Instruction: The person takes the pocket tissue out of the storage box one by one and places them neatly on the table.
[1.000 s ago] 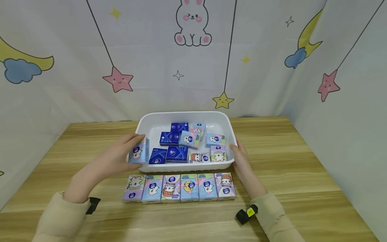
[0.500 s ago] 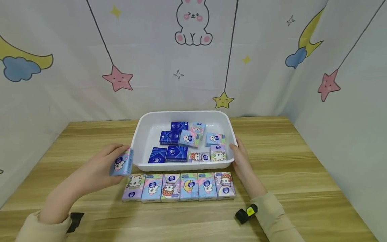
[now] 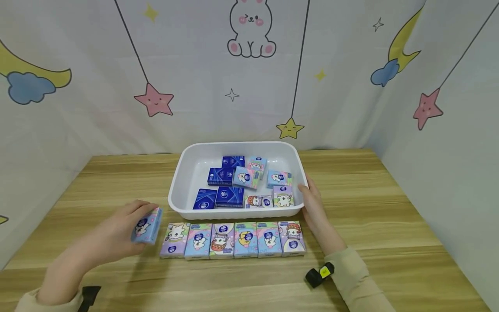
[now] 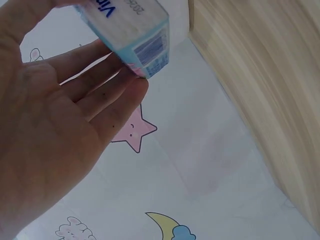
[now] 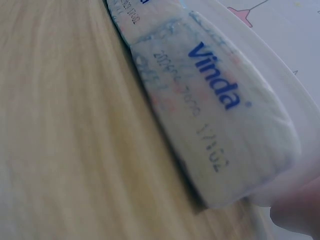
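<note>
My left hand [image 3: 111,234] holds a light-blue cartoon tissue pack [image 3: 146,227] between thumb and fingers, left of the row on the table. The white end of that tissue pack [image 4: 132,22], with print on it, shows in the left wrist view. My right hand [image 3: 316,208] grips the right side of a white plastic tray [image 3: 183,175], thumb at the rim. Inside the tray lie dark-blue tissue packs [image 3: 230,196] and cartoon-printed packs [image 3: 246,177], loosely scattered. Close in front of the tray, several cartoon tissue packs [image 3: 222,241] stand side by side in a straight row.
All of it rests on a wood-grain table [image 3: 234,286]. A white cloth [image 3: 187,52] printed with stars and a rabbit hangs behind the table and along its sides. The right wrist view has the end of one pack [image 5: 215,115] very near.
The left hand has carried its tissue pack from over the tray's left front corner, leftward and toward me, to beside the row. The right hand stays at the tray.
</note>
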Tool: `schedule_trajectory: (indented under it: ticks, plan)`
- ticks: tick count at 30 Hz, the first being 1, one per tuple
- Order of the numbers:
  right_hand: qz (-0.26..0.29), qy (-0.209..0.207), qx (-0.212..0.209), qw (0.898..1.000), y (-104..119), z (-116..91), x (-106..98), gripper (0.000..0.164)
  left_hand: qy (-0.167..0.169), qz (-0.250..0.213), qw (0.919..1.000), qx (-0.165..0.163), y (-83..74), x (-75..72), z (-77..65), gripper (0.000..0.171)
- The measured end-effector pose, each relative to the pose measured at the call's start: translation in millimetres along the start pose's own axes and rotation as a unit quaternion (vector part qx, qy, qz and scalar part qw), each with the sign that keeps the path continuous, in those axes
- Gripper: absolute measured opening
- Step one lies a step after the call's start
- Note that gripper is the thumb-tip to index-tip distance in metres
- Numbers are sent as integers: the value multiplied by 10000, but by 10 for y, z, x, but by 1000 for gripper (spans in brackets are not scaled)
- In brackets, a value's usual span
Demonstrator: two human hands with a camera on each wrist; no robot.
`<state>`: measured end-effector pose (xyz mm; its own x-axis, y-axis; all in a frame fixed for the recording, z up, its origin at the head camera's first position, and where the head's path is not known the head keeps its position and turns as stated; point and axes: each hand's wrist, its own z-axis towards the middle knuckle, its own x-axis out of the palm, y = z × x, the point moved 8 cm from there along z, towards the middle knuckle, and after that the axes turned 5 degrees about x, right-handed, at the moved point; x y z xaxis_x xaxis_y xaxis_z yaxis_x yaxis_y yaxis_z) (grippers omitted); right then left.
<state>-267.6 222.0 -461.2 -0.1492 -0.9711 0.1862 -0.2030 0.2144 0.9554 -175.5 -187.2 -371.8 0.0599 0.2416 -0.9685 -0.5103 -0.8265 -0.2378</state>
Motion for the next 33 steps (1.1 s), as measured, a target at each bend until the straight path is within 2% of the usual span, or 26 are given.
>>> schedule_trajectory:
  ticks: [8, 16, 23, 33]
  plan:
    - [36, 9, -22, 10000, 0, -4, 6, 59, 226, -285, 9993, -58, 40, 188, -51, 83]
    - [54, 55, -20, 10000, 0, 8, 5, 60, 264, -212, 9994, 91, 24, 305, -4, 81]
    - [43, 118, -44, 9999, 5, 17, 14, 59, 385, -322, 9987, -35, 48, 357, 4, 83]
    - [17, 92, -56, 9999, 9, 11, 12, 58, 515, -231, 9983, -126, 65, 411, 15, 78]
